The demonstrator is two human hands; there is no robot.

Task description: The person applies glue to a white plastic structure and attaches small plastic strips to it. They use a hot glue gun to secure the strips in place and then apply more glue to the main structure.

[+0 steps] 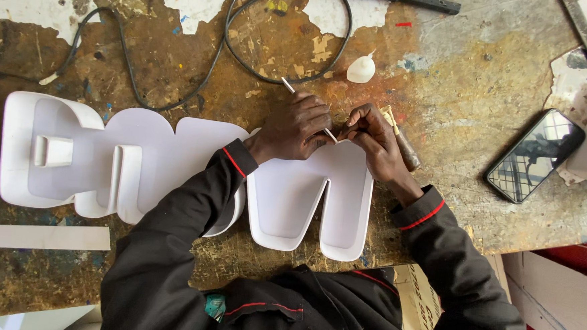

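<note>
White plastic letters (172,172) are lying flat on the worn, paint-stained wooden bench (458,93) — they are looking light and stiff, with thin walls that could crack, so holding them by the edges seems safest. The left hand (294,128) is pinching a thin white stick (308,111). The right hand (374,141) is curling its fingers at the stick's tip. A phone (536,155) and a black cable (246,55) are lying nearby.

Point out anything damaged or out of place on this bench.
The wooden bench top is worn: its white coating has flaked into patches, with paint specks. A black smartphone lies near the bench's edge. The white plastic letter shells look intact.
</note>
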